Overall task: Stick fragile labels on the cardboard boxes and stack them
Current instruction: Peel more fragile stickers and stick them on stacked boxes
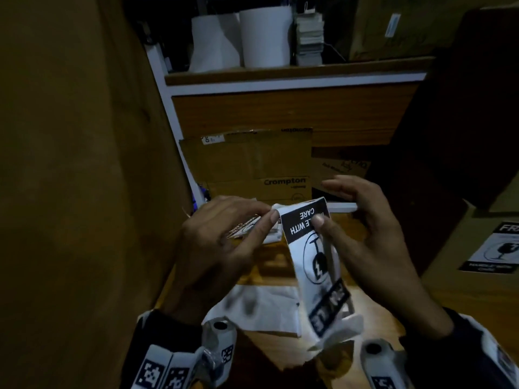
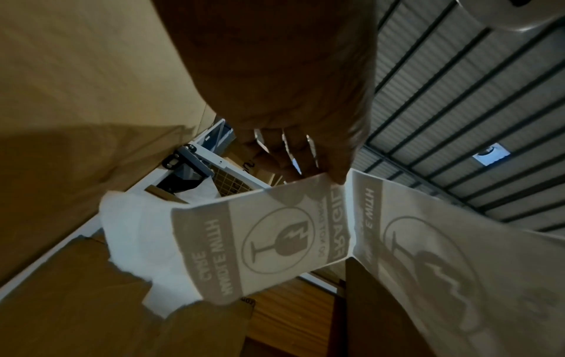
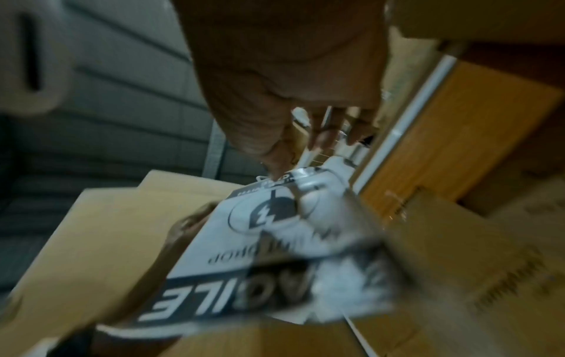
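A black-and-white fragile label [image 1: 311, 248] hangs between my two hands, its "HANDLE WITH CARE" band uppermost and its lower end curling down. My right hand [image 1: 351, 234] pinches the label's top edge with thumb and forefinger. My left hand [image 1: 224, 242] pinches the white backing paper [image 1: 273, 234] at the label's upper left corner. In the left wrist view the label strip [image 2: 284, 236] shows from behind, held at its fold. The right wrist view shows the label [image 3: 275, 241] blurred. A cardboard box [image 1: 477, 262] at the right bears a stuck fragile label [image 1: 497, 248].
A tall cardboard box [image 1: 70, 178] fills the left side. A Crompton box [image 1: 252, 169] stands ahead against a wooden shelf unit [image 1: 280, 113] with white rolls [image 1: 264, 37] on top. Loose label sheets [image 1: 261, 307] lie on the wooden surface [image 1: 272, 265] below my hands.
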### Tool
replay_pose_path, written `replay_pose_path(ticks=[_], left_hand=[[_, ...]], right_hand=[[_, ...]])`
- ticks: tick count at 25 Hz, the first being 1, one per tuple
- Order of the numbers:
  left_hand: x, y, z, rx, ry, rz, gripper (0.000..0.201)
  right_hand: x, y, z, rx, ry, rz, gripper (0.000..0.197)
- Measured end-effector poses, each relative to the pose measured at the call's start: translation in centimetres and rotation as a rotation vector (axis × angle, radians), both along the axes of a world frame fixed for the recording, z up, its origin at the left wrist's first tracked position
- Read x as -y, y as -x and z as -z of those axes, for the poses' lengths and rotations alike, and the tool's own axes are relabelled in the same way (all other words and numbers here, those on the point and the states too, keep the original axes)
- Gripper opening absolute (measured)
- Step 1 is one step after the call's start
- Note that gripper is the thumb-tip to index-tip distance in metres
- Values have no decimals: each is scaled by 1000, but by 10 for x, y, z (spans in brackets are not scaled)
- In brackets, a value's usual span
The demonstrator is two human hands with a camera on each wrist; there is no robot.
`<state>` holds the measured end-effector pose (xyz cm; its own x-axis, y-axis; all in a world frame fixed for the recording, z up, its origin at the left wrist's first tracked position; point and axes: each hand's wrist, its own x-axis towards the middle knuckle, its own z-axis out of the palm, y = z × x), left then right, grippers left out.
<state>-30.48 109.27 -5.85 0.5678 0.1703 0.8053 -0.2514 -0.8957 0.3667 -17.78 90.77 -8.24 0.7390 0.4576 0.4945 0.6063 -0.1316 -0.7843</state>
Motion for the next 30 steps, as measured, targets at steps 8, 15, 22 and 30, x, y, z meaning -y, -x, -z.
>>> replay_pose_path(ticks=[8, 15, 22, 30], left_hand=[[9, -11, 2, -100, 229, 47, 6], [22, -11, -4, -160, 270, 73, 12], [28, -13, -10, -202, 416, 223, 10], [37, -12, -7, -210, 507, 255, 11]], right_hand=[[-14, 15, -1, 463, -89, 4, 26], [-9, 13, -3, 611, -115, 58, 19], [-2, 10, -2, 661, -149, 63, 13], [4, 12, 6, 772, -193, 119, 9]])
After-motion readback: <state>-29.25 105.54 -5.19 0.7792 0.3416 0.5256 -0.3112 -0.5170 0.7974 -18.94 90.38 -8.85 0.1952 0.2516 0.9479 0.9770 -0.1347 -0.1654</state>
